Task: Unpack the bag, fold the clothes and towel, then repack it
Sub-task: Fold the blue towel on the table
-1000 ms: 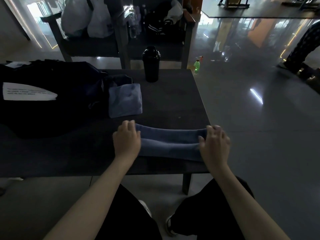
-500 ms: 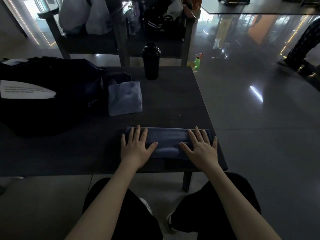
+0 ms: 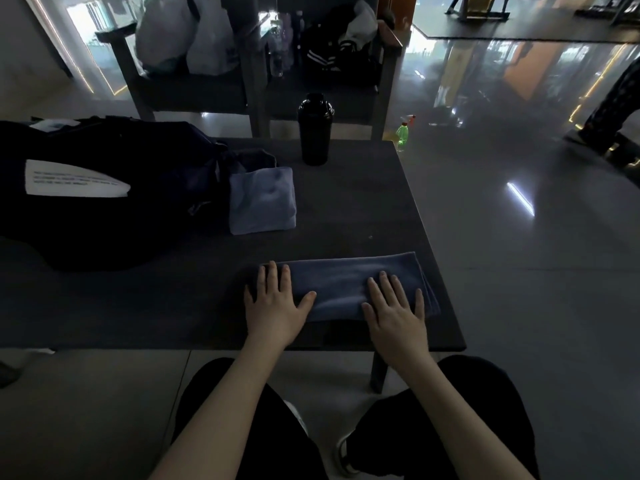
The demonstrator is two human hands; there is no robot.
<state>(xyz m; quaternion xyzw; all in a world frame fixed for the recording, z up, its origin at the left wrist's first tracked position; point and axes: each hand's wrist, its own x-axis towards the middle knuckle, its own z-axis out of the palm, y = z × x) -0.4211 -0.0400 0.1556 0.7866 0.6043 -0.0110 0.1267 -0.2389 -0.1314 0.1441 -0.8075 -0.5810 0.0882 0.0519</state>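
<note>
A dark blue towel (image 3: 341, 282), folded into a long strip, lies near the front right edge of the dark table (image 3: 363, 209). My left hand (image 3: 273, 306) presses flat on its left end with straight fingers. My right hand (image 3: 394, 313) presses flat on its right part, fingers spread. A folded light blue cloth (image 3: 262, 205) sits further back, with a darker folded garment (image 3: 251, 159) behind it. The black bag (image 3: 104, 188) with a white label lies at the table's left.
A black bottle (image 3: 314, 129) stands at the table's far edge. A green spray bottle (image 3: 402, 133) stands on the floor past the far right corner. A bench with white bags (image 3: 187, 32) is behind the table. Glossy floor lies to the right.
A second ago both hands gripped the towel's ends, folding it over. They then flattened on top of it, and now press the folded strip down with hardly any further movement.
</note>
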